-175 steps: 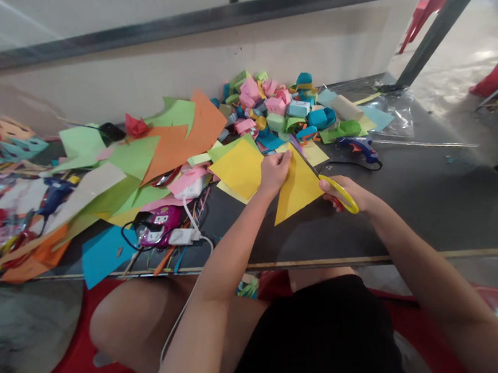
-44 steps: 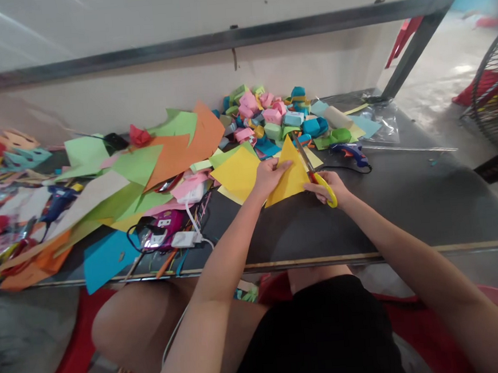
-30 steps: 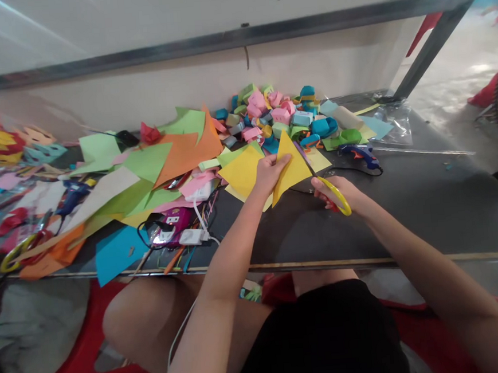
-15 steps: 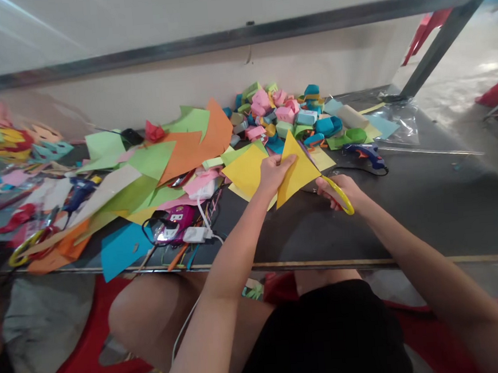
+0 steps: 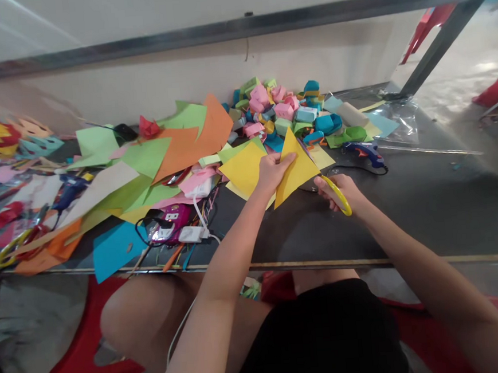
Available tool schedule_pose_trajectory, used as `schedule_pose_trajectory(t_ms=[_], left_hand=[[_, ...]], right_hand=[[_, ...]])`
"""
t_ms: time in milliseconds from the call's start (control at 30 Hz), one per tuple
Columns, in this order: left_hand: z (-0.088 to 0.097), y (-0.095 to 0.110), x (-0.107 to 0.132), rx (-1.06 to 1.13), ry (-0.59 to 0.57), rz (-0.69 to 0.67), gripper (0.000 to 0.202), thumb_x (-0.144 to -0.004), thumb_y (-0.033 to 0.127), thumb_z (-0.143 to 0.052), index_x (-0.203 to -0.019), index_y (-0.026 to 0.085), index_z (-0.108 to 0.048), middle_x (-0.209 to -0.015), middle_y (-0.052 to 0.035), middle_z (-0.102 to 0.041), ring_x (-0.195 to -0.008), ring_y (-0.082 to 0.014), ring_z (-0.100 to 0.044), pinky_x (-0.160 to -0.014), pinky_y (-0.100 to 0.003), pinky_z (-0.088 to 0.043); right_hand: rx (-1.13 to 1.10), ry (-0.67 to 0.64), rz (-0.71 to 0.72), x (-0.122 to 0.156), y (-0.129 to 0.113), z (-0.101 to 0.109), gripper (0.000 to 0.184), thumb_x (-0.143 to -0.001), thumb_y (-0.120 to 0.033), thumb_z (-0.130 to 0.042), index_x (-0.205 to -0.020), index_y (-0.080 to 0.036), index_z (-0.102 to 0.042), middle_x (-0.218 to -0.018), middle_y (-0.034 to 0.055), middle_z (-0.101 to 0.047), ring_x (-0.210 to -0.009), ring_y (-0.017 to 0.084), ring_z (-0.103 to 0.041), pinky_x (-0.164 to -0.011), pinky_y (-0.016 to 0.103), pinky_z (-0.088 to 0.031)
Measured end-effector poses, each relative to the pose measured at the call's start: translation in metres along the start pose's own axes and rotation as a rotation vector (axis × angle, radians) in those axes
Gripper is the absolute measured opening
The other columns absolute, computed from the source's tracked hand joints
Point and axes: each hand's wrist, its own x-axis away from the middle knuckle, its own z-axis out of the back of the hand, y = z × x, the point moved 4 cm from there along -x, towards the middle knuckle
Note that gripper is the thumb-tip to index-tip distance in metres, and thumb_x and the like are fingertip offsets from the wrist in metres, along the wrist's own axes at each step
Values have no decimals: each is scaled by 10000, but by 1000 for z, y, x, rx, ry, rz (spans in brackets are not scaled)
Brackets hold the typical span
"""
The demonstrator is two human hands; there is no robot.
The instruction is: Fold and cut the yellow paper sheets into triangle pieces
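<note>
My left hand (image 5: 272, 172) pinches a yellow paper triangle (image 5: 296, 169) near its left edge and holds it above the dark table (image 5: 426, 201). My right hand (image 5: 340, 192) grips yellow-handled scissors (image 5: 334, 191), whose blades are mostly hidden behind the triangle's right edge. A second yellow sheet (image 5: 243, 168) lies just left of my left hand.
Loose coloured sheets (image 5: 143, 160) cover the table's left half. A heap of small folded paper pieces (image 5: 286, 111) lies at the back. A blue glue gun (image 5: 364, 150) rests right of it. A purple power strip with plugs and cables (image 5: 172, 224) sits near the front edge. Other scissors (image 5: 10, 251) lie far left.
The yellow triangle has turned and risen slightly in my left hand since the earliest frame. The scissors have moved along its right edge, and their blades now sit behind the paper.
</note>
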Motion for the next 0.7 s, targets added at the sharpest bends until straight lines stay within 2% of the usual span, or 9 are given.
schedule_pose_trajectory(t_ms=[233, 433, 700], left_hand=[[-3, 0, 0, 30, -19, 42, 483, -639, 606, -857, -761, 158, -724, -756, -56, -728, -679, -166, -678, -589, -268, -519], [-5, 2, 2, 79, -17, 86, 502, -609, 606, -877, -787, 159, -737, -802, -66, -759, -728, -188, -716, -655, -297, -573], [-6, 2, 1, 100, -25, 98, 563, -577, 658, -872, -804, 161, -738, -804, -66, -764, -768, -203, -737, -700, -310, -588]], right_hand=[[15, 14, 38, 1, 8, -3, 783, -654, -969, -550, -580, -190, -552, -430, 28, -517, -319, 179, -562, -279, 258, -442], [22, 18, 61, -1, 11, -3, 703, -701, -872, -645, -541, -197, -526, -404, 3, -474, -317, 185, -562, -288, 255, -419], [-16, 35, -48, -2, 11, -6, 653, -669, -818, -711, -562, -191, -565, -425, 0, -493, -334, 168, -546, -305, 260, -430]])
